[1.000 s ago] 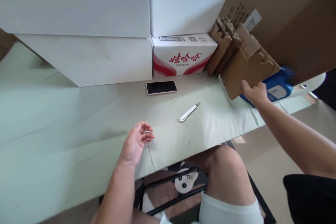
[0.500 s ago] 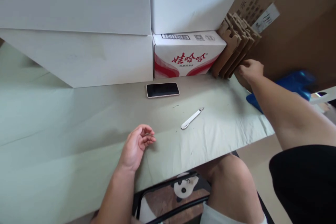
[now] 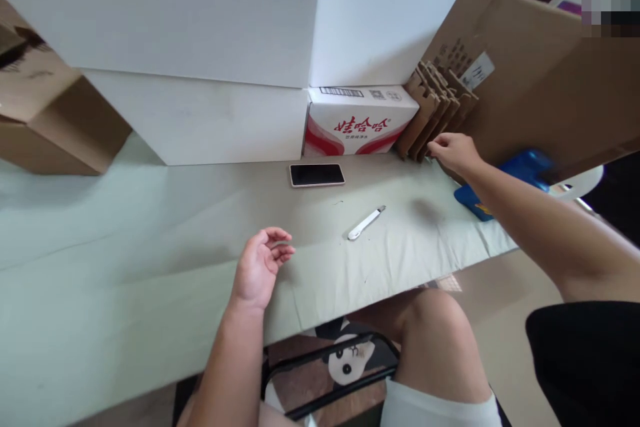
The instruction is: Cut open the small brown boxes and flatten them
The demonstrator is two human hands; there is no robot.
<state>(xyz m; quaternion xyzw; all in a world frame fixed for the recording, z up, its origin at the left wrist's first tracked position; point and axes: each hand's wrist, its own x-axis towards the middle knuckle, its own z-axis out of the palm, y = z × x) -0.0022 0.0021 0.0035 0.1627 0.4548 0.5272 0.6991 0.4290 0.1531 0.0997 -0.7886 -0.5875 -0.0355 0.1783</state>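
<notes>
My right hand (image 3: 453,152) reaches to the back right of the table. Its bent fingers press on the lower end of a stack of notched cardboard pieces (image 3: 437,101). The stack stands on edge, leaning between a red-and-white printed carton (image 3: 361,121) and a large brown cardboard box (image 3: 540,73). My left hand (image 3: 260,268) rests palm up on the pale green table cover (image 3: 125,240), fingers loosely curled and holding nothing. A white utility knife (image 3: 367,223) lies between my hands. A phone (image 3: 317,175) lies screen up in front of the carton.
Large white boxes (image 3: 200,27) are stacked along the back. A brown box (image 3: 45,113) sits at the far left. A blue object (image 3: 505,180) lies under the big brown box at the right. My knees and a black chair frame (image 3: 325,373) show below the table edge.
My right hand has carried the cardboard pieces from above the blue object to the back and stood them against the big box. My left hand has hardly moved. The camera has shifted left.
</notes>
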